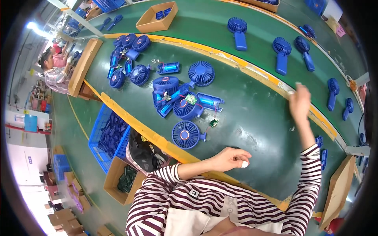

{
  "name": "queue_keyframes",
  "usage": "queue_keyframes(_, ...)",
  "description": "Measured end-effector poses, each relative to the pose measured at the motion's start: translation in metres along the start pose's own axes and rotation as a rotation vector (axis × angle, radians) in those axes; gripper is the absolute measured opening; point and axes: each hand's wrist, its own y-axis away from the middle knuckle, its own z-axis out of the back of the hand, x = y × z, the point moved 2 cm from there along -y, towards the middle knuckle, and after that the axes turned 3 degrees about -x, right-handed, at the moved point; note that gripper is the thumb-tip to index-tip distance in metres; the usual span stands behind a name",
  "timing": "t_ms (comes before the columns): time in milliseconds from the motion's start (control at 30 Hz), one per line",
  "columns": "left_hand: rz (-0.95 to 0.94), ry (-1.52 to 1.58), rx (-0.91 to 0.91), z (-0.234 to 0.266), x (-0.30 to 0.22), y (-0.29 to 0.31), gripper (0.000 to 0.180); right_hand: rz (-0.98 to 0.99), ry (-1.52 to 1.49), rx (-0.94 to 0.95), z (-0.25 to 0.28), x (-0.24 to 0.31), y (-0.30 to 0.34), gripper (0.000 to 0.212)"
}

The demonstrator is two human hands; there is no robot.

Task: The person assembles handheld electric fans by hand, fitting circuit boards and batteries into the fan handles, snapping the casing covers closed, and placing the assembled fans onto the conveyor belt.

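My left hand [231,159] hovers low over the near part of the dark green bench, its fingers loosely bent and somewhat apart, a white cover on one fingertip. Nothing shows in it. My right hand [300,103] reaches over the yellow edge strip toward the belt; motion blurs its fingers, so what they hold, if anything, is unclear. Left of my left hand lies a round blue fan head [186,134], wired to a small green circuit board [213,123]. Beyond it sit several opened blue handheld fans, one with a bare board [191,99], others with a blue battery [209,102] in the handle.
Finished-looking blue fans [238,33] lie along the green conveyor belt, with an open cardboard box [157,17] on it. A blue crate [108,137] of blue parts and a carton [125,180] of dark pieces stand left of the bench. Another person [57,74] sits far left.
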Motion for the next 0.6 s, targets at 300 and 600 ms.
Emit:
queue_keyframes(300,-0.2,-0.09,-0.041,-0.007,-0.002,0.05,0.03,0.259,-0.541,0.198,0.001,0.252,0.02,0.038)
queue_keyframes(600,-0.316,-1.027,-1.024,0.078,-0.035,0.115,0.053,0.001,-0.277,0.363,0.003,0.242,0.055,0.045)
